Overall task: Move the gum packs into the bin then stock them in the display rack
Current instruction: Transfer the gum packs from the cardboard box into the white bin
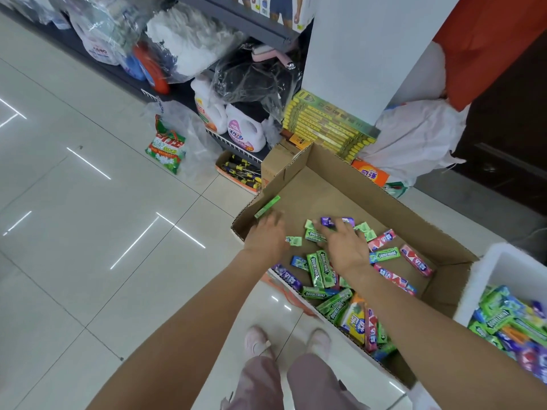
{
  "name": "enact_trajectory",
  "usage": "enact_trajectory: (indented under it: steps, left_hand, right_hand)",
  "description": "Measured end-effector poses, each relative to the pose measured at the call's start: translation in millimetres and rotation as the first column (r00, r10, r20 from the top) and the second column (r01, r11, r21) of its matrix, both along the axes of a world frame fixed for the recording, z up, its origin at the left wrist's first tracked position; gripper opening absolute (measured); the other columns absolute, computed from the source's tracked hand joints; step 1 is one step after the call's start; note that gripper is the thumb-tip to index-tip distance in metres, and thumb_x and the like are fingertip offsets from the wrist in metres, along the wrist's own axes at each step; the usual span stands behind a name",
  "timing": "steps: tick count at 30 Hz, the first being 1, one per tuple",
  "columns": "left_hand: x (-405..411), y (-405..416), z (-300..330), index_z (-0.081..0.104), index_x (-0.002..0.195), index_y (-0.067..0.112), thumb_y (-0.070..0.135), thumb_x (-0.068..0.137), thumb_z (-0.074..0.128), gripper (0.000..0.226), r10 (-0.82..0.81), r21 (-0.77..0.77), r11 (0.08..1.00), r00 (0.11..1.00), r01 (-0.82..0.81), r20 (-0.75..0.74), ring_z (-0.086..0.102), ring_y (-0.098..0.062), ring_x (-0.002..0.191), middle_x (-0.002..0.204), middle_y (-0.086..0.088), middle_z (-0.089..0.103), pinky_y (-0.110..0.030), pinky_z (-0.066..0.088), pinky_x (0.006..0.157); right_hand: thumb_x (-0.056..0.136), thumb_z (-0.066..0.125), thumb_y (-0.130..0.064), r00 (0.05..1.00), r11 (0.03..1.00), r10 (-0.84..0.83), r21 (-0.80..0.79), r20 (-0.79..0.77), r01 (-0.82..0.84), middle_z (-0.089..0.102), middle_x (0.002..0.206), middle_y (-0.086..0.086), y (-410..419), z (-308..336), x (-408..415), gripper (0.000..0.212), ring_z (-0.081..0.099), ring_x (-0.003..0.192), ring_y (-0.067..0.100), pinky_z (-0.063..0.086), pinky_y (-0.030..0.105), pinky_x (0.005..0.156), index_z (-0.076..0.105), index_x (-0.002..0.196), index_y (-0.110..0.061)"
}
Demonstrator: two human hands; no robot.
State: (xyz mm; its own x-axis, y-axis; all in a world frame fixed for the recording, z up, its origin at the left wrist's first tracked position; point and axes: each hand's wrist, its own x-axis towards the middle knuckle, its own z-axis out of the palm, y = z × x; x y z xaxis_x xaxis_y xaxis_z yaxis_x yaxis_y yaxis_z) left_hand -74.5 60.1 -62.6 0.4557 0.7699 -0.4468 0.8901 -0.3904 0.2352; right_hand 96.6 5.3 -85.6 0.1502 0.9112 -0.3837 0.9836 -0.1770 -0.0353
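- The left hand (268, 235) reaches into the box (334, 184) at its 9 o'clock wall, with a green pack (267, 206) at the fingertips; the fingers are blurred and seen from behind, so I cannot tell whether they pinch it or only touch it. If the hold is slight, the pack could slip and drop over the wall onto the floor (88, 232).
- The right hand (344, 247) lies spread over the loose packs (322, 270) in the middle of the box, fingertips on a purple pack (328, 221) at its 12 o'clock; the fingers look straight, not curled round anything. A broad scoop from here may gather too many packs, and some could spill on the way to the bin.
- The bin (500, 261) (white, already partly filled) stands at 3 o'clock of the box, just beside its corner. Packs carried across must clear both walls; a low carry risks knocking them against the rim.
- Many packs are left in the box, heaped toward its 6 o'clock corner, some standing on edge against the wall. Those are awkward to grasp and may be missed.
- The person's shoes (256, 340) stand close to the box's near edge, so a step could nudge or tip it.
- No display rack is identifiable here, so stocking looks well off.
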Motion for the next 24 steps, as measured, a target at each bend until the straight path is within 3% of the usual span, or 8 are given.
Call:
enact_trajectory:
  steps: [3, 7, 9, 15, 20, 24]
  left_hand:
    - [8.2, 0.6, -5.4, 0.027, 0.144, 0.017, 0.033, 0.093, 0.053, 0.060, -0.100, -0.023, 0.995, 0.990, 0.099, -0.098, 0.026, -0.026, 0.137, 0.148, -0.009, 0.027, -0.040, 0.027, 0.108]
    - [18.8, 3.7, -12.0, 0.043, 0.127, 0.013, 0.008, 0.088, 0.056, 0.041, -0.060, 0.080, 0.994, 0.993, 0.068, -0.098, 0.038, -0.027, 0.125, 0.130, -0.011, 0.040, -0.039, 0.034, 0.102]
    - [22.3, 6.2, -12.4, 0.046, 0.122, 0.009, 0.002, 0.089, 0.052, 0.035, -0.038, 0.088, 0.995, 0.995, 0.046, -0.096, 0.039, -0.028, 0.124, 0.128, -0.013, 0.041, -0.038, 0.036, 0.101]
    - [24.6, 0.8, -14.1, 0.056, 0.114, 0.010, 0.011, 0.093, 0.047, 0.023, 0.047, 0.277, 0.961, 0.993, -0.015, -0.108, 0.029, -0.030, 0.131, 0.140, -0.015, 0.029, -0.040, 0.030, 0.106]
    - [21.8, 5.1, -16.2, 0.060, 0.112, 0.010, 0.013, 0.093, 0.048, 0.022, 0.137, 0.200, 0.973, 0.983, -0.111, -0.121, 0.031, -0.033, 0.127, 0.139, -0.016, 0.031, -0.047, 0.034, 0.100]
    - [24.5, 9.4, -18.4, 0.061, 0.111, 0.014, 0.017, 0.093, 0.053, 0.021, 0.090, 0.185, 0.981, 0.988, -0.066, -0.123, 0.034, -0.030, 0.122, 0.132, -0.012, 0.034, -0.046, 0.035, 0.099]
  right_hand:
    - [0.093, 0.055, -0.030, 0.999, 0.999, -0.031, -0.023, -0.019, 0.031, 0.027, 0.147, 0.004, -2.4, 1.6, 17.2, 0.056, 0.028, 0.136, 0.024, 0.029, 0.047, 0.110, 0.031, 0.143, -0.029]
    - [0.086, 0.064, -0.016, 1.000, 1.000, -0.013, -0.011, -0.016, 0.013, 0.029, 0.143, 0.008, -0.2, 0.8, 28.0, 0.061, 0.027, 0.133, 0.027, 0.033, 0.044, 0.107, 0.036, 0.140, -0.026]
    - [0.085, 0.066, -0.019, 0.999, 1.000, -0.008, -0.018, -0.035, 0.007, 0.030, 0.141, 0.011, 2.9, 1.9, 29.7, 0.060, 0.028, 0.132, 0.029, 0.032, 0.043, 0.106, 0.038, 0.138, -0.022]
    - [0.085, 0.066, -0.029, 0.994, 0.998, -0.030, -0.052, -0.109, 0.025, 0.035, 0.139, 0.010, 7.1, 8.0, 28.8, 0.057, 0.031, 0.132, 0.027, 0.030, 0.042, 0.107, 0.041, 0.134, -0.016]
    - [0.088, 0.058, -0.021, 0.993, 1.000, 0.020, 0.017, -0.120, -0.018, 0.048, 0.125, 0.005, 13.7, 13.1, 24.1, 0.039, 0.040, 0.122, 0.023, 0.031, 0.037, 0.103, 0.047, 0.124, -0.013]
    - [0.088, 0.060, -0.020, 0.993, 0.998, 0.057, -0.018, -0.107, -0.059, 0.046, 0.127, 0.007, 19.3, 11.8, 20.9, 0.042, 0.039, 0.123, 0.024, 0.033, 0.038, 0.102, 0.049, 0.127, -0.011]
